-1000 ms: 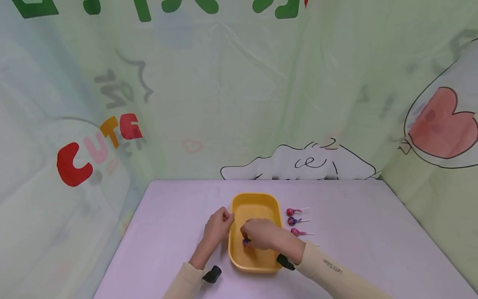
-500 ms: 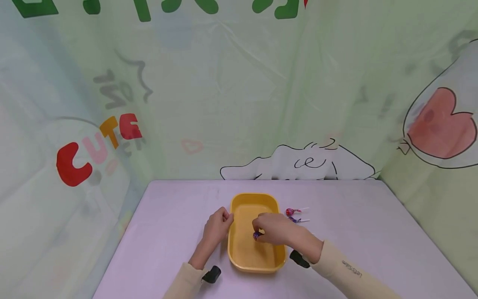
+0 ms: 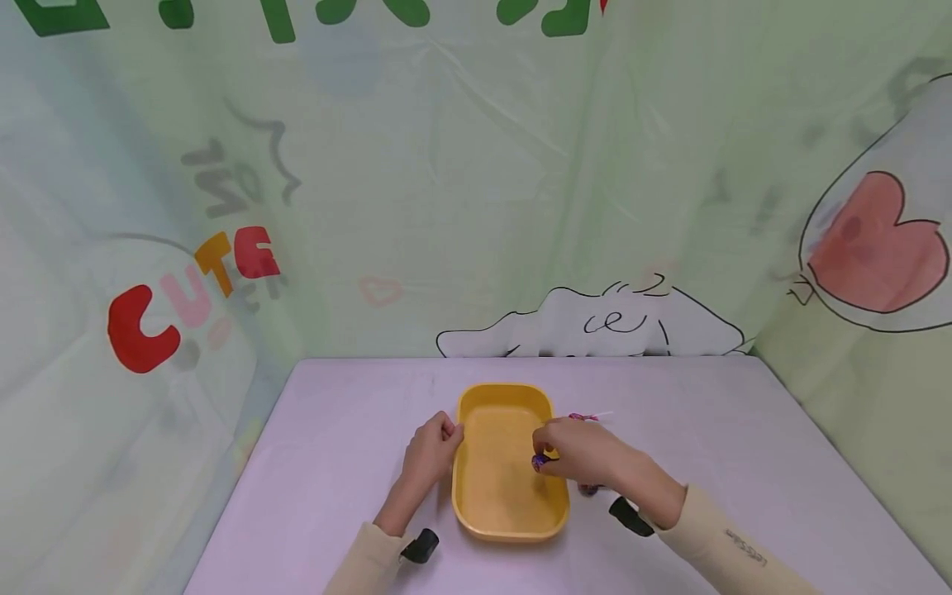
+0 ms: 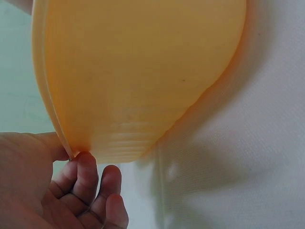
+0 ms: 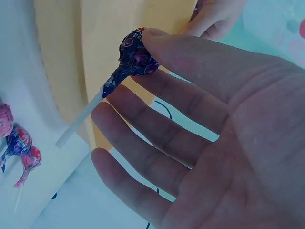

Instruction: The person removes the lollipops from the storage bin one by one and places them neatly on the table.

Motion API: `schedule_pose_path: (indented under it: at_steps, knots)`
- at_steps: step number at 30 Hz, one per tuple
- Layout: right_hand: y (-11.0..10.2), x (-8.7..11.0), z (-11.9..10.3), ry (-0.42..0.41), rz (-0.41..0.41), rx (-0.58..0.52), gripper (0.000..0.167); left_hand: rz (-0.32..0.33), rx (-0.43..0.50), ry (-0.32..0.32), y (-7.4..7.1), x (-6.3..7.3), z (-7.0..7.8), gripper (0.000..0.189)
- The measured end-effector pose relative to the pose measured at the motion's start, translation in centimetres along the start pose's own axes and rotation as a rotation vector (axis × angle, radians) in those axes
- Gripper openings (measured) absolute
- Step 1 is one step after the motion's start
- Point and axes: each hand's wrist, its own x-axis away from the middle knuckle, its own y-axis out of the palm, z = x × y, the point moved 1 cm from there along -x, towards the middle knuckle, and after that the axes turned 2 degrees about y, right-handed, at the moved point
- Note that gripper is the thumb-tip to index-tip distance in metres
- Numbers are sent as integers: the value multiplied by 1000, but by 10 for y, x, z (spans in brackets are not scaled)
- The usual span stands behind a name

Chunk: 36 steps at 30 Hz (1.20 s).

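A lollipop in a dark purple wrapper (image 5: 138, 55) with a white stick is pinched between thumb and index finger of my right hand (image 5: 190, 105); the other fingers spread below it. In the head view, that hand (image 3: 583, 450) is at the right side of the yellow tray (image 3: 509, 529), the lollipop's head (image 3: 540, 463) overlapping the tray's inside. My left hand (image 3: 431, 450) pinches the tray's left rim between thumb and fingers, as the left wrist view also shows at the tray wall (image 4: 138, 62).
Right of the tray lie several wrapped lollipops, partly hidden by my right hand: a red one (image 3: 583, 417) behind it and a dark one (image 3: 587, 489) near the wrist. The right wrist view shows a pink (image 5: 5, 119) and a blue one (image 5: 19, 140). A printed curtain (image 3: 491, 207) backs the table (image 3: 357, 430).
My right hand has moved right with the purple lollipop, from over the tray's middle to its right rim. The dark lollipop near the wrist has come into view. My left hand stays on the rim.
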Motion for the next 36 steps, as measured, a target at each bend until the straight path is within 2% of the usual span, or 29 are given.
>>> schedule_pose_path:
  at_steps: [12,17,21,25,36]
  knots:
    - [-5,23,20,34,38,8,13,8,-14,4,0,0,0,22]
    - [-2,33,34,83,48,-7,15,-2,-8,-18,0,0,1,22]
    - [6,38,46,133,25,-49,20,-3,-5,-18,0,0,0,22]
    - [18,40,54,140,6,-82,20,-1,-10,-7,-1,0,1,22]
    - [53,42,60,192,-82,-147,13,-7,0,1,-1,0,1,23]
